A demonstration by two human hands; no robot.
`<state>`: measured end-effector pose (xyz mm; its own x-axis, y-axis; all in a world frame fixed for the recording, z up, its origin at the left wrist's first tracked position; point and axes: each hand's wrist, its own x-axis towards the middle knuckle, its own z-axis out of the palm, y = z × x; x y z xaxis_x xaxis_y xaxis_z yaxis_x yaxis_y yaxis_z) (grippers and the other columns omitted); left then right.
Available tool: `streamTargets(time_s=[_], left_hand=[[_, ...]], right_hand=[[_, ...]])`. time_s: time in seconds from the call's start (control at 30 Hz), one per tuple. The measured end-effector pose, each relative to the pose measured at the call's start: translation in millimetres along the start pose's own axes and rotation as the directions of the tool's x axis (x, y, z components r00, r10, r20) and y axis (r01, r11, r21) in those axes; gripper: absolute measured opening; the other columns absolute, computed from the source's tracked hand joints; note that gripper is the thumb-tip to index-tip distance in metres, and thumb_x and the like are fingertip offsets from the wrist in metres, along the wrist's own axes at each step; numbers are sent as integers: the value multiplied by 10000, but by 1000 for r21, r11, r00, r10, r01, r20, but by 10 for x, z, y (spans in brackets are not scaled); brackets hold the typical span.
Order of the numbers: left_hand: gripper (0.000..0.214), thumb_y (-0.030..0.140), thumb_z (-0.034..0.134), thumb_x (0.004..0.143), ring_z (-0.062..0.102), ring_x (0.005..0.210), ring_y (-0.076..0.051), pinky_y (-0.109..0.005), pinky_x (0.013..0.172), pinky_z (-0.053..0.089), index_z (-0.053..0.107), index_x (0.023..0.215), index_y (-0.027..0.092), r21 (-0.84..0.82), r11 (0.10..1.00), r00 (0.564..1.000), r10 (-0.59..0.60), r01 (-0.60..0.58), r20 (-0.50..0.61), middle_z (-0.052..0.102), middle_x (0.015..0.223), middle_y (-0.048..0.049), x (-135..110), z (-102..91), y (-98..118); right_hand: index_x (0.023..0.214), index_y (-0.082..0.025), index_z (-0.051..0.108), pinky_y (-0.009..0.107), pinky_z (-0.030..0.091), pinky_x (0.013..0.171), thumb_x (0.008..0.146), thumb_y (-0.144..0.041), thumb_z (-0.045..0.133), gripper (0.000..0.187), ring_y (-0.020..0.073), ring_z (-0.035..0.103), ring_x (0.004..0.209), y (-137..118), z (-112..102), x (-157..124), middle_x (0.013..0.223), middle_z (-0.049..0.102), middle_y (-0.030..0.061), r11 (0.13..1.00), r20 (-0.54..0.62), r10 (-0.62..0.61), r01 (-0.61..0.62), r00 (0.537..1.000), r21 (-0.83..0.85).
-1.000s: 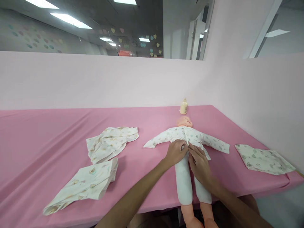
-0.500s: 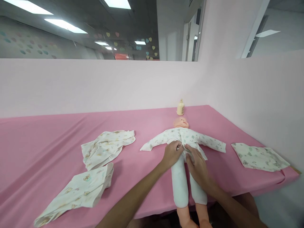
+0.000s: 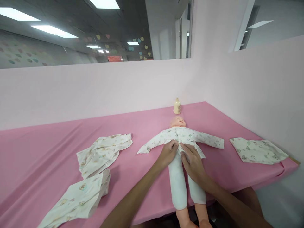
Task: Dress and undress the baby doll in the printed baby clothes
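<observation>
A baby doll [image 3: 178,121] lies on its back on the pink cloth, its feet toward me and past the table's front edge. It wears a white long-sleeved baby shirt [image 3: 187,134] with small prints, both sleeves spread wide. My left hand [image 3: 169,153] is closed at the shirt's lower front, thumb and finger pinching the fabric near the middle. Close beside it, my right hand [image 3: 193,160] rests on the same front part, fingers bent and fingertips at the cloth. The small spot between the fingertips is partly hidden.
Two printed baby garments, one farther back [image 3: 104,153] and one nearer [image 3: 78,198], lie to the left. Another folded printed garment [image 3: 258,151] lies near the right edge. A cream pump bottle [image 3: 177,106] stands behind the doll's head, by the wall [image 3: 95,91].
The view has tilted and shifted slightly. Both hands stay at the shirt's lower front with almost the same hold.
</observation>
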<state>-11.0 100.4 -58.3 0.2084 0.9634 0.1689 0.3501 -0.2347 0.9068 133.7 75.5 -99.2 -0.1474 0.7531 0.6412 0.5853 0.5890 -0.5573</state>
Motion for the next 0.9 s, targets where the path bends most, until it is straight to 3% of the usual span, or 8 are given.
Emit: streamTargets(time_s=[0.3,0.73,0.9], left_hand=[[346,459,391,905,361,662,-122,-241,604,315,371,687,192,22,999,1000,-31,31,1,394,679,31,15,-23,25],[323,416,384,924,404,659,-122,-248,617,348,381,689,196,67,998,998,-2,6,-56,434,677,32,8,25,20],[313,421,363,950,495,697,-135,-267,667,403,468,758,197,205,977,994,81,-65,-70,538,732,18,8,43,-13]], right_hand=[[1239,-203,602,459,489,972,938,-214,417,354,236,563,1112,-8,23,-4,1154,642,96,1000,-41,-17,17,999,9],[1235,-226,597,437,492,963,934,-207,417,351,225,557,1104,0,-9,-10,1152,631,81,999,7,-41,41,999,12],[1275,-216,554,466,477,1001,933,-243,418,370,238,553,1150,7,-3,-40,1202,620,91,1000,-5,20,-20,1000,24]])
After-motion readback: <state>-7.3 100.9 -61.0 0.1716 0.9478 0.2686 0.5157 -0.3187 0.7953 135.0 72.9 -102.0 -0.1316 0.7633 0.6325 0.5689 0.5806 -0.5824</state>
